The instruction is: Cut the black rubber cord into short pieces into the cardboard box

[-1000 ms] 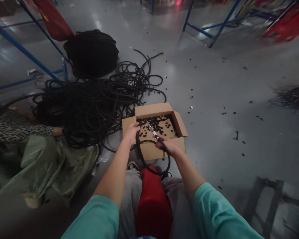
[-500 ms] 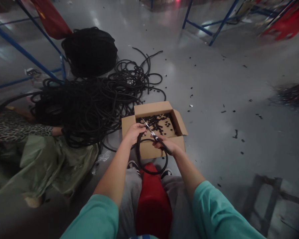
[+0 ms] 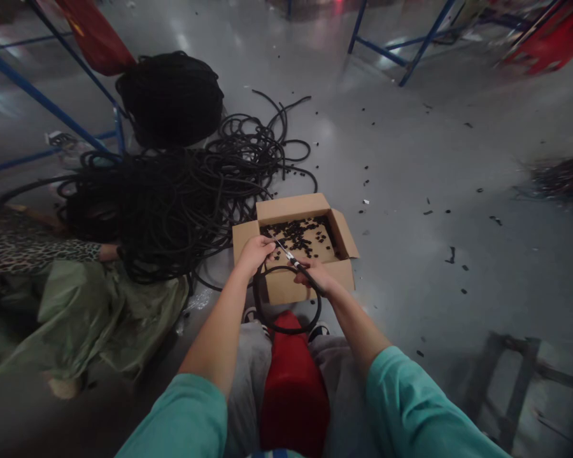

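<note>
My left hand (image 3: 256, 254) is closed on a length of black tubing (image 3: 258, 299), which loops down in front of the box and back up past my right hand. Scissors (image 3: 293, 261) with dark handles are gripped in my right hand (image 3: 315, 277). Their blades point up and left toward my left fingertips and look nearly closed. Below both hands stands an open cardboard box (image 3: 291, 207), its flaps folded out. Several short black cut pieces (image 3: 298, 235) lie scattered inside it. Whether the blades touch the tubing is hard to make out.
A large tangle of black tubing (image 3: 172, 197) spreads to the left, with a thick black coil (image 3: 172, 98) behind it. Another person's hand (image 3: 109, 252) rests near the tangle. A red seat (image 3: 293, 394) lies between my legs. Blue metal frames (image 3: 382, 51) stand farther back.
The scissor blades have come closer together. My left hand has shifted slightly left and the loop of tubing has swung a little to the left and widened.
</note>
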The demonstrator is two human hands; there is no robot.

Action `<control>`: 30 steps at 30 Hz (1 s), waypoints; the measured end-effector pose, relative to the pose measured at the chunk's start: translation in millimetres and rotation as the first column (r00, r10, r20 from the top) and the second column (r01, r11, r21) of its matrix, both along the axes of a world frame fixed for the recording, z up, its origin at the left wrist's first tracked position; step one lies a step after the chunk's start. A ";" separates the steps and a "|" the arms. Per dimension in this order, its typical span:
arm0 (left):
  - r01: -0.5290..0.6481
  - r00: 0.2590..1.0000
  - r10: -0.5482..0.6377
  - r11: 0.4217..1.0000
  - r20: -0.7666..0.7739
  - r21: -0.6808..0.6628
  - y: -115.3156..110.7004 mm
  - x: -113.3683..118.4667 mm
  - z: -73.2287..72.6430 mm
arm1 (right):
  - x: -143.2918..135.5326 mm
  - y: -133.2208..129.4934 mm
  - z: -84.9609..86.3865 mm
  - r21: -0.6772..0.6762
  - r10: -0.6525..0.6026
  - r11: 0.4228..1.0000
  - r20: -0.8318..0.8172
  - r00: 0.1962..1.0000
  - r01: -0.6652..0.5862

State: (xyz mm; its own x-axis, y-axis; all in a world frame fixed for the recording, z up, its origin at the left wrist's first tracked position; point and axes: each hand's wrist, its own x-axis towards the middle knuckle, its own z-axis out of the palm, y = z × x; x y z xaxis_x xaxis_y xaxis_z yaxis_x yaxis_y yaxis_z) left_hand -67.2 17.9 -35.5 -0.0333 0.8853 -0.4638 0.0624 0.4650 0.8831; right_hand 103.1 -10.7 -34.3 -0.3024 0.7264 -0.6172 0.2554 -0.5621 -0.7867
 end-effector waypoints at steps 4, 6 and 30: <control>0.013 0.999 -0.010 0.997 -0.038 0.070 -0.6 -2.3 -6.3 | 0.0 -0.1 -5.4 0.001 -0.025 1.000 -0.021 0.999 0.025; 0.033 0.998 -0.027 0.994 -0.058 0.101 -1.0 -3.5 -8.6 | 0.4 -0.6 -8.2 -0.011 -0.027 1.000 -0.052 0.998 0.026; 0.182 0.979 -0.179 0.983 -0.093 0.030 -4.4 1.2 6.9 | 5.1 1.5 2.2 -0.024 0.015 1.000 -0.165 0.986 -0.019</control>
State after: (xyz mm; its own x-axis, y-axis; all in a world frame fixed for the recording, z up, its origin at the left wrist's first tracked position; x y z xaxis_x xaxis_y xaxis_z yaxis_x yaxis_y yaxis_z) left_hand -65.9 13.5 -28.5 0.0887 0.8976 -0.4319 0.2223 0.4048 0.8870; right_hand 108.3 -9.2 -32.1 -0.4137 0.7052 -0.5758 0.1332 -0.5787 -0.8046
